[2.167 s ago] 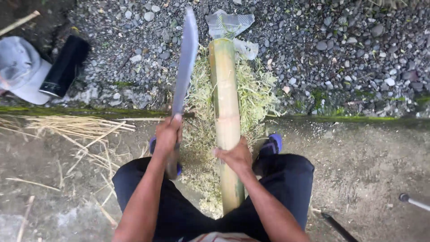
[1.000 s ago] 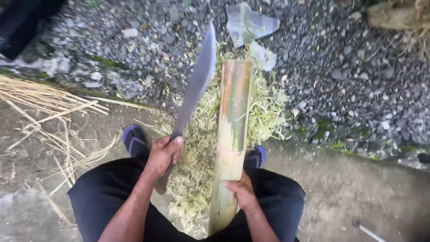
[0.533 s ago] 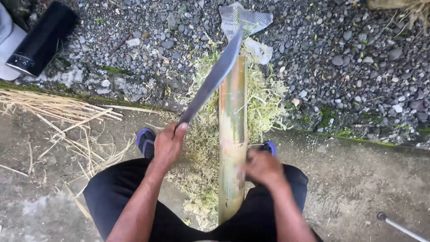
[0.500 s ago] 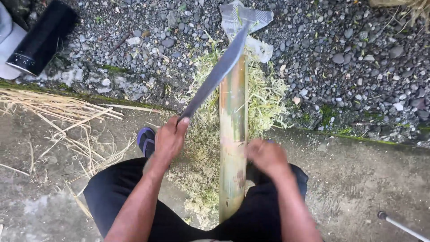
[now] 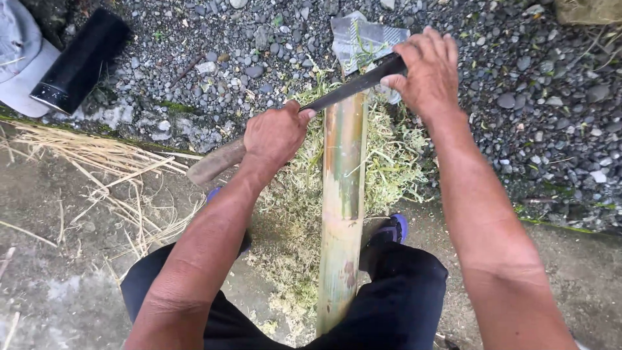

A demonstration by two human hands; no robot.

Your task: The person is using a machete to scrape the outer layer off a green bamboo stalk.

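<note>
Bamboo pole [image 5: 341, 194]: one length, pale green shading to yellow-tan, with brownish blotches near its lower end and a faint node ring about midway. It lies lengthwise between the person's knees, running from black trousers [image 5: 395, 304] up to the gravel [image 5: 551, 97], on a bed of pale green shavings [image 5: 395, 168].

Blade [image 5: 353, 85]: long, dark, set crosswise on the pole's far end, with a worn wooden handle [image 5: 215, 163].

Left hand [image 5: 275, 133]: closed around the handle where it meets the blade, the butt sticking out past the wrist.

Right hand [image 5: 424, 68]: fingers curled over the blade's far end, pressing on its back edge.

Surroundings: blue shoe [image 5: 392, 228] beside the pole; dry straw [image 5: 103, 162] on the concrete at left; black cylinder [image 5: 78, 61] and grey cap [image 5: 23, 52] at upper left; crumpled clear wrapper [image 5: 363, 39] beyond the pole's tip.
</note>
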